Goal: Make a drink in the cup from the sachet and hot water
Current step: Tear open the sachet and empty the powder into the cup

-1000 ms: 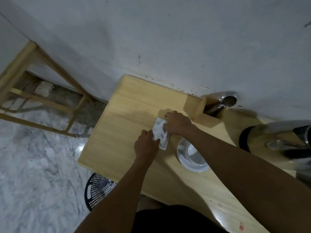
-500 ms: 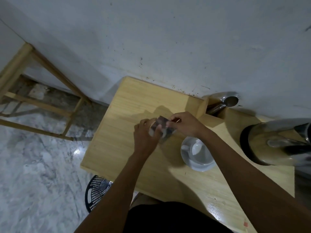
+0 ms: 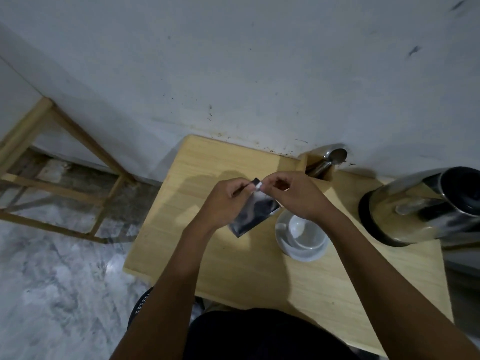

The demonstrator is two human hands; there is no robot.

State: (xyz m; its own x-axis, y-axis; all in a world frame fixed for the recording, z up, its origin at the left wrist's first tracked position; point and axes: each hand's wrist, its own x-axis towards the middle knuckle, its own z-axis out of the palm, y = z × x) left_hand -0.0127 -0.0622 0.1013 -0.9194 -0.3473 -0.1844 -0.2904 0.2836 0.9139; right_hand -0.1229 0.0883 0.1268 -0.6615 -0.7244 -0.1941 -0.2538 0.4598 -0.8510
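Sachet lifted off the surface since a second ago; left hand and right hand pinch its top edge. Tearing appears imminent; cup empty.

Both hands are raised above the wooden table. The left hand and right hand pinch the top edge of the sachet between fingertips; the sachet hangs tilted, lower corner toward 7 o'clock. The white cup stands on its saucer on the table, at 4 o'clock from the sachet, partly under the right wrist. The steel kettle stands at 3 o'clock from the cup. A spoon leans in a wooden holder at 12 o'clock from the cup, against the wall.
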